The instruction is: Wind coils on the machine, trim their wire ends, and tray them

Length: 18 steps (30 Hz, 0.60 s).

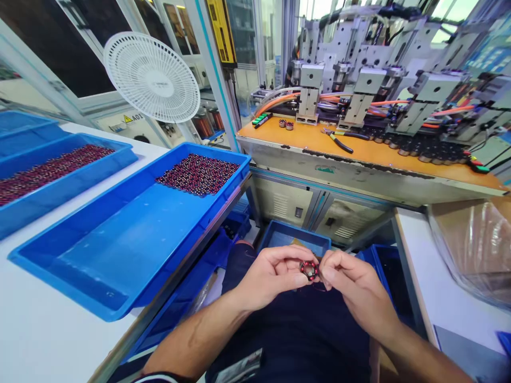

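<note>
Above my lap, my left hand (279, 271) pinches a small wound motor stator (309, 271), a dark ring with red coils and an open centre, between thumb and fingers. The stator's open face is turned towards me. Close against its right side is my right hand (351, 279), thumb and forefinger pressed together. Whatever lies between those fingertips is too small and hidden to make out. A thin dark strand shows just below the stator.
On the left table a blue tray (131, 223) holds many similar stators (199, 174) at its far end; another filled tray (59, 175) stands beyond. Ahead, an orange-topped bench (311, 139) carries pliers (338, 141), dark parts (427, 149) and machinery. A white fan (154, 77) stands behind.
</note>
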Each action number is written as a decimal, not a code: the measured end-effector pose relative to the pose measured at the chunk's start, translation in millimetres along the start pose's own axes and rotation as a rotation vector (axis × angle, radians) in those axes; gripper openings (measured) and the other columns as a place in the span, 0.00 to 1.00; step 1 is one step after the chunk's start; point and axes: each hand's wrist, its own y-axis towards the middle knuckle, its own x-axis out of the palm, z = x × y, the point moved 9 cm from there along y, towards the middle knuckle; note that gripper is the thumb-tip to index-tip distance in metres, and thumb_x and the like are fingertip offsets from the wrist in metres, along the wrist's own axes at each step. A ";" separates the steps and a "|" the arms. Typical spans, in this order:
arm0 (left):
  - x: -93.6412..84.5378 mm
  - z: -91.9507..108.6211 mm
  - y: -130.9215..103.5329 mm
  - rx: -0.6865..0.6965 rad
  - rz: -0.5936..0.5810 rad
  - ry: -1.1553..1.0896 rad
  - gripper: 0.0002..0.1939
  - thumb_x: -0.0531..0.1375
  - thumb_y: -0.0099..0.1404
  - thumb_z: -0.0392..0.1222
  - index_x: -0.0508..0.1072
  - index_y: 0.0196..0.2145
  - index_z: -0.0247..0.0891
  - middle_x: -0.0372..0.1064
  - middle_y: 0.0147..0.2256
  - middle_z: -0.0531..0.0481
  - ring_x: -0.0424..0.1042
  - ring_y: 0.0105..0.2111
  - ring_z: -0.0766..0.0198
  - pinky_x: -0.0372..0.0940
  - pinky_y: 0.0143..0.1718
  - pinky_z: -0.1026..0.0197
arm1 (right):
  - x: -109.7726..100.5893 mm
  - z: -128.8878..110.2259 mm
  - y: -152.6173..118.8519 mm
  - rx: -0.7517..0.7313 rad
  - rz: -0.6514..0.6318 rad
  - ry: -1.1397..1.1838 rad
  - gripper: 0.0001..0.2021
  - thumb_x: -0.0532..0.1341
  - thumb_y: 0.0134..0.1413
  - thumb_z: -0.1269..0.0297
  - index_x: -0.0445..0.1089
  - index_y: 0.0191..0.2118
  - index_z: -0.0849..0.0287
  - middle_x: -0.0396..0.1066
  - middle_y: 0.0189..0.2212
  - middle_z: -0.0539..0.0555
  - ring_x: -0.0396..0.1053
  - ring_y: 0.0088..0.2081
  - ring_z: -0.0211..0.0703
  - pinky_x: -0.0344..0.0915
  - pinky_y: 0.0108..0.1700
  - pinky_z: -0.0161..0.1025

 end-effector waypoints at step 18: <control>8.4 -15.1 -8.6 -0.283 -0.079 0.001 0.17 0.73 0.49 0.39 0.80 0.38 0.35 0.78 0.34 0.46 0.76 0.32 0.65 0.69 0.36 0.65 | -13.4 -34.4 18.5 -0.088 -0.108 -0.315 0.07 0.65 0.55 0.63 0.71 0.39 0.57 0.66 0.33 0.49 0.65 0.35 0.36 0.63 0.39 0.32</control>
